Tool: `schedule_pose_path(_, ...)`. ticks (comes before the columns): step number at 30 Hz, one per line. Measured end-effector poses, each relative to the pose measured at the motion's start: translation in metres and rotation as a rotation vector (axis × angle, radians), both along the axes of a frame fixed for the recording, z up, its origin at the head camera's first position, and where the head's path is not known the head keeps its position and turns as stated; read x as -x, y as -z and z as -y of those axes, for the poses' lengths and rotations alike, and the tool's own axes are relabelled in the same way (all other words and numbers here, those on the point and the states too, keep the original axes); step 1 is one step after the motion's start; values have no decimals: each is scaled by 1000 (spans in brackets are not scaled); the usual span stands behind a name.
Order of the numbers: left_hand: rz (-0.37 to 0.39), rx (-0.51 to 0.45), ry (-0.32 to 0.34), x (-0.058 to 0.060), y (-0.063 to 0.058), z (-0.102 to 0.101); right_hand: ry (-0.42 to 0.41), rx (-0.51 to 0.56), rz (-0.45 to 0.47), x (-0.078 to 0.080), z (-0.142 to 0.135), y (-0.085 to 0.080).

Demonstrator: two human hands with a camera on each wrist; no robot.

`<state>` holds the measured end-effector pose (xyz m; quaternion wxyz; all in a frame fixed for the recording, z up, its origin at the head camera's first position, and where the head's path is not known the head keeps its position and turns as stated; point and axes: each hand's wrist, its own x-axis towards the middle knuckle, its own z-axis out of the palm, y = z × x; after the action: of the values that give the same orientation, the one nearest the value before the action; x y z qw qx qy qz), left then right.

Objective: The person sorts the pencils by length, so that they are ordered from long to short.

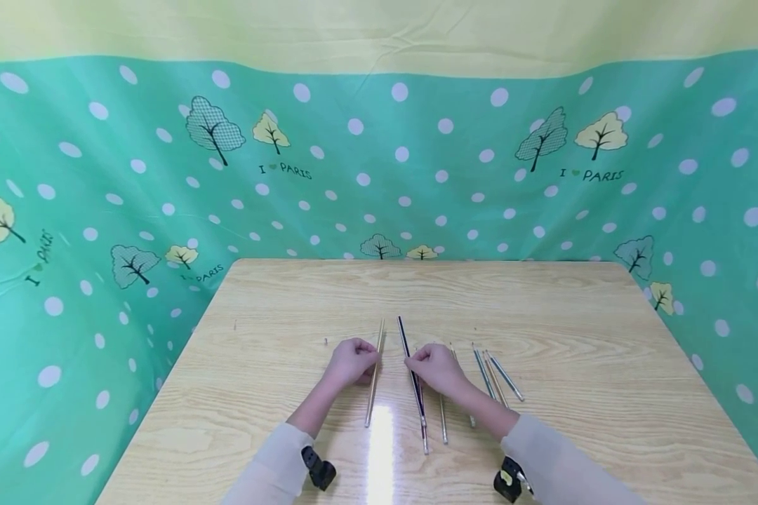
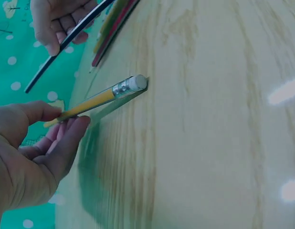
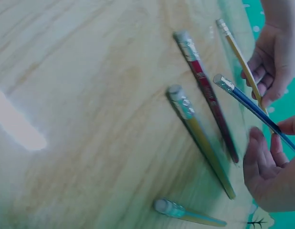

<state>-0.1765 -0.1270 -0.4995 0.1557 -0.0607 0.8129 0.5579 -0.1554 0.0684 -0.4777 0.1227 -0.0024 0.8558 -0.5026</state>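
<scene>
My left hand (image 1: 352, 362) pinches a yellow pencil (image 2: 92, 101) between thumb and fingers. Its white eraser end points toward the front of the table. To the right, my right hand (image 1: 441, 369) pinches a dark blue pencil (image 3: 250, 104) the same way, eraser end also toward the front. Close under the right hand lie a red pencil (image 3: 209, 93) and a yellow-green pencil (image 3: 205, 145) on the wooden table (image 1: 259, 294). Another pencil (image 3: 195, 215) with an eraser lies nearer the right forearm, partly covered by the arm in the head view.
Several more pencils (image 1: 507, 379) lie spread out right of the right hand. A tiny scrap (image 1: 326, 341) sits on the table left of the left hand. A green dotted curtain (image 1: 404, 168) hangs behind the table and along its sides.
</scene>
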Motion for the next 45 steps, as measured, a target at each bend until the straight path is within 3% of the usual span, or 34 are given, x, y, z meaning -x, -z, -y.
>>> schedule_pose_path(7,-32,-91,-36,4,-6,-1,54,129,69,7,-5,-6)
schedule_pose_path(15,-45,-147,-48,6,-11,-2,53,278,113,12,-7,-8)
schedule_pose_path(25,-62,-183,-49,10,-19,-3,77,300,134,17,-13,-15)
schedule_pose_path(33,-63,-210,-49,7,-40,-5,112,297,100,25,-15,-19)
schedule_pose_path(40,-75,-212,-93,17,-25,-2,139,307,106,30,-13,-20)
schedule_pose_path(45,-94,-197,-120,22,-22,-3,171,321,105,35,-11,-21)
